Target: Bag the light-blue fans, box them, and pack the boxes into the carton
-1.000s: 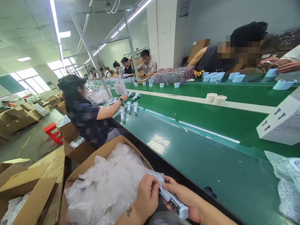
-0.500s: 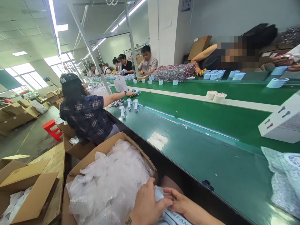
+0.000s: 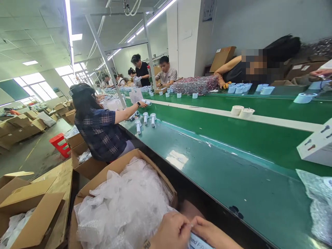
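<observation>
At the bottom edge, my left hand (image 3: 169,230) and my right hand (image 3: 211,233) meet with their fingertips pinched together. Between them shows a bit of clear plastic bag (image 3: 191,226). Just under the fingers is a light-blue package (image 3: 198,242) with dark lettering that includes "FA"; the frame edge and my hands hide most of it. Left of my hands stands a large open carton (image 3: 85,186), heaped with clear bubble bags (image 3: 124,204) that reach up to my left hand.
A green workbench (image 3: 207,176) runs along my right, with a white printed box (image 3: 316,147) and bubble bags (image 3: 321,207) on it. A co-worker in a plaid shirt (image 3: 98,135) reaches toward several light-blue fan bodies (image 3: 145,118). More cartons (image 3: 38,218) stand at lower left.
My hands have drawn closer together and lower, and now pinch at the plastic; less of the package shows. The seated co-worker's arm stays stretched over the bench. A person at the back now stands taller.
</observation>
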Demonstrator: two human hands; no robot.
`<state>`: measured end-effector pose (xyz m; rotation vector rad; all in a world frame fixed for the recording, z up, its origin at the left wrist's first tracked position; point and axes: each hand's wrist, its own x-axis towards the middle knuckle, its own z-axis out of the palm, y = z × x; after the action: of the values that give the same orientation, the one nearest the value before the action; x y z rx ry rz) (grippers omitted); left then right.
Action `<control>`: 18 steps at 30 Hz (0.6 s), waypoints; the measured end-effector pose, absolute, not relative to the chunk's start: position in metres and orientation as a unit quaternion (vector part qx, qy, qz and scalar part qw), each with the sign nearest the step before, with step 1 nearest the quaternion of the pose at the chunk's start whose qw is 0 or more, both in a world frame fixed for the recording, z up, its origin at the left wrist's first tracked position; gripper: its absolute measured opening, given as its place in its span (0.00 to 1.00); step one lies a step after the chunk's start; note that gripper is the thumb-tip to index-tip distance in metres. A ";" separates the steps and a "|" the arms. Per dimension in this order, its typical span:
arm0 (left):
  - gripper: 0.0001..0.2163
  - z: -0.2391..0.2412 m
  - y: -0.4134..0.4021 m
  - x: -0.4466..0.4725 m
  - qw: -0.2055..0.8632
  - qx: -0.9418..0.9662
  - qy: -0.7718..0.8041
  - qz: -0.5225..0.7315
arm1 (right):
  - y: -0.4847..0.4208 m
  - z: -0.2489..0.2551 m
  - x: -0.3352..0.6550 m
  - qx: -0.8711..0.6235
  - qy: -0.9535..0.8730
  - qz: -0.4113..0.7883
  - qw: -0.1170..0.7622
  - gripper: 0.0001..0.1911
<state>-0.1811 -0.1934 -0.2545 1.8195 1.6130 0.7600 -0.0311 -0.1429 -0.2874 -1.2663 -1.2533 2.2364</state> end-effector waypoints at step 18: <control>0.09 -0.160 -0.155 -0.170 0.401 0.575 0.525 0.482 | -0.104 -0.172 0.010 -0.484 -0.439 0.709 0.264 0.27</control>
<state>-0.1703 -0.1552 -0.1596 1.4550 1.3279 1.2194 0.0097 -0.1035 -0.1724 -1.3094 -1.1859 1.9169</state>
